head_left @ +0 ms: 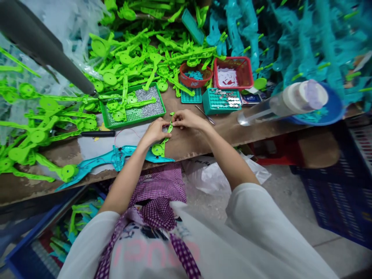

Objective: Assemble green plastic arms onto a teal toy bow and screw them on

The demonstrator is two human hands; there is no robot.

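Note:
A bright green plastic part [157,150] with a round disc at its lower end stands out between my hands at the table's front edge. My left hand [156,131] is closed on its narrow arm, thumb pressed against it. Fingers of my right hand [188,118] are pinched at the upper end of the same part; anything small between them is hidden. Beneath my left forearm lies a long turquoise plastic part [116,158], with a thin red wire [128,131] curving above it. Part of the turquoise piece is covered by my arm and the green part.
A green tray [132,123] holds small metal pieces and green parts. Behind are a red basket [248,83], a turquoise basket [207,106] with metal pieces, and a screwdriver-like tool [207,115]. A clear jar [276,102] stands right; a dark overhead tool [49,42] hangs left.

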